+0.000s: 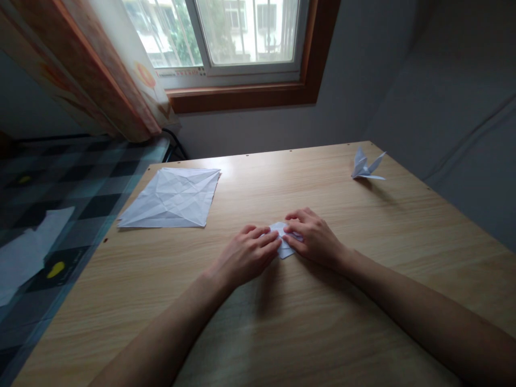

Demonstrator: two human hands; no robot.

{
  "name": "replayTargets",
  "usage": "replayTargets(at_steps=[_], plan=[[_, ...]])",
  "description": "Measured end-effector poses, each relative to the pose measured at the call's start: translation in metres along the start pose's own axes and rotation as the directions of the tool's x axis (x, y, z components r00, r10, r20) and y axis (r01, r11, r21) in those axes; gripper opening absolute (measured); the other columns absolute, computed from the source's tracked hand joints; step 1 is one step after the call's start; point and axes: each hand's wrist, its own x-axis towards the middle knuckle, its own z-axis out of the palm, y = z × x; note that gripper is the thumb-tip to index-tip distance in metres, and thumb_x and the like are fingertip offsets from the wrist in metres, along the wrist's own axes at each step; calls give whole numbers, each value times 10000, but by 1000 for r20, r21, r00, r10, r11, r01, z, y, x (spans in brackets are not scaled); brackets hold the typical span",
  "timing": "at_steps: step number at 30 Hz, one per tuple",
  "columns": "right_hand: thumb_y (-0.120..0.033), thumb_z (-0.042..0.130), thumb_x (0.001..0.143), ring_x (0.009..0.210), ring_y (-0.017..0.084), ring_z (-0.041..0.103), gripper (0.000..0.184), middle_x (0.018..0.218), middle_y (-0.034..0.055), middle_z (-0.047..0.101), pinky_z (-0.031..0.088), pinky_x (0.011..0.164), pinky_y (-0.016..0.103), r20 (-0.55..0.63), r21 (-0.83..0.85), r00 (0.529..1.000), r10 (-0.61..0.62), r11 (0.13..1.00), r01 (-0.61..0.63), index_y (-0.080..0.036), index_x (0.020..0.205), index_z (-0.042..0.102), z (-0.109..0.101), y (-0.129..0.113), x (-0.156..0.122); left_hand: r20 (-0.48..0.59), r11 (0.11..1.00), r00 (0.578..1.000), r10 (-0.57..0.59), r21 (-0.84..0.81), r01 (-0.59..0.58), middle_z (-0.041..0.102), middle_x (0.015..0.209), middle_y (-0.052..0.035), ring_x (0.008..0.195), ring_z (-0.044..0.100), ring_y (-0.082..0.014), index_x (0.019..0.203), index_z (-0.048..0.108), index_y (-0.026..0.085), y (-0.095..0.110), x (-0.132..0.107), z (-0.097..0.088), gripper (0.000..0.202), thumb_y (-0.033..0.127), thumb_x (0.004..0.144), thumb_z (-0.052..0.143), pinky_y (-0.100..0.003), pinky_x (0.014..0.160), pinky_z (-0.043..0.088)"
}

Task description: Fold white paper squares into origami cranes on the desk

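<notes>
- Head view: a small folded white paper lies on the wooden tabletop, just below the middle of the view, between the person's hands.
- The left hand comes in from seven o'clock, its fingers close together and laid over the paper's nine-o'clock side; its thumb is hidden, so whether it pinches cannot be told.
- The right hand comes in from four o'clock, fingers bent, thumb and fingertips touching the paper's three-o'clock side; a pinch cannot be confirmed.
- Toward ten o'clock from the paper, a creased white sheet lies flat.
- Between one and two o'clock, an origami crane stands on the tabletop.
- At nine o'clock, beyond the table, white paper rests on a checked cloth.
</notes>
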Motion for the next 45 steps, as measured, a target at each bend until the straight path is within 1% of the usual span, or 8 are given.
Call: replayTargets(at_steps=[7,13,17,23,32,38,41,45], plan=[[-194,698,799,802,184,620,37,889,50,668,462,733,307,126,131,960,252,954,-268,-184,800,663,-6,-6,6,-47,1000,999,15,-6,-15,711,1099,-45,1019,635,-182,1057,656,219,-2,-2,4,215,250,981,458,-315,837,466],[-131,704,737,768,176,645,347,836,19,690,449,701,281,224,190,898,379,887,-422,-179,1070,620,-11,-8,10,-107,997,994,28,-62,-34,719,1090,-17,1016,637,-168,1027,663,226,-4,-5,10,176,221,960,500,-307,852,462],[-164,708,730,733,173,612,277,814,21,664,438,672,278,270,133,884,382,894,-428,-178,997,635,-15,-8,11,-109,996,994,8,-92,-18,723,1067,-29,991,644,-168,1023,661,213,-2,-3,9,176,225,961,497,-303,851,466],[-195,697,769,829,204,566,124,901,68,608,437,757,320,211,-1,920,329,942,-337,-178,879,643,-12,-14,8,-112,995,994,10,-97,-21,720,1053,-43,966,650,-170,1033,655,206,-1,-2,7,180,228,965,489,-303,824,475],[-179,683,753,760,162,565,143,894,51,600,419,699,273,279,83,889,362,914,-398,-158,890,649,-20,-17,11,-164,996,985,47,-68,-59,718,1028,-33,933,649,-172,1028,649,192,-1,-2,7,150,184,929,536,-304,807,485],[-228,723,709,693,142,572,461,897,52,649,423,639,254,290,301,851,438,802,-516,-120,1143,611,-21,-13,13,-145,996,988,49,-60,-59,719,1017,-38,919,647,-170,1033,650,191,-1,-2,5,165,186,940,513,-303,798,483],[-237,714,706,624,130,554,610,738,0,630,405,579,234,301,404,835,461,731,-550,-100,1278,557,-17,-7,12,-142,996,989,48,-61,-57,717,995,-42,928,642,-162,1018,647,192,-1,-2,6,157,194,945,508,-297,802,474],[-228,694,685,568,116,526,385,629,-22,606,367,508,213,419,501,804,422,631,-593,-110,1052,700,-15,-5,11,-183,998,982,35,-38,-43,707,1005,-39,915,628,-157,971,635,197,0,-3,6,121,207,940,518,-301,804,460]])
